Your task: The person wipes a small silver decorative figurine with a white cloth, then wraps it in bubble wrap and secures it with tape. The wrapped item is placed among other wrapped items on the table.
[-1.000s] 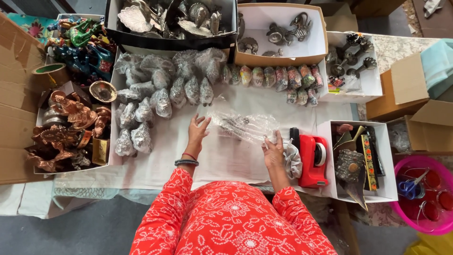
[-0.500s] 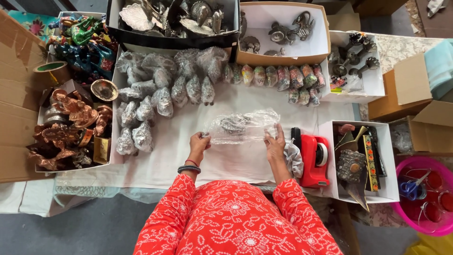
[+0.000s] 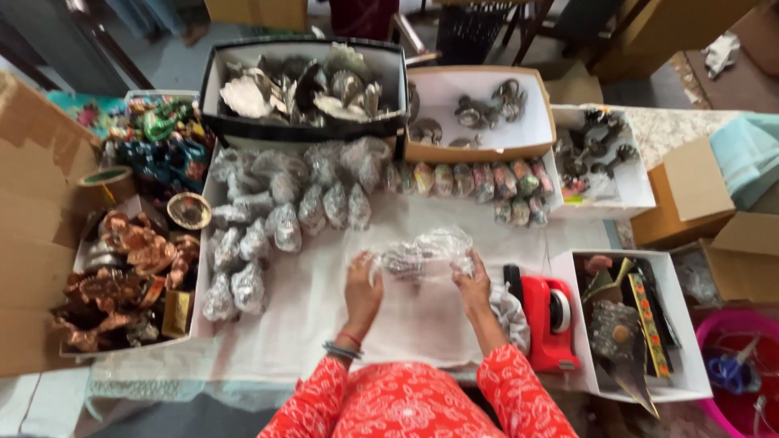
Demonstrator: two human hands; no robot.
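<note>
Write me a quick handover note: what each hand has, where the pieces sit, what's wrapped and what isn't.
Left hand and right hand both grip a clear plastic bag with a silvery piece inside, over the white cloth.
Done: a group of bagged silver pieces lies at left, a row of bagged coloured pieces beyond.
Left: unwrapped metal pieces in the black box.
Red tape dispenser sits beside the right hand.
</note>
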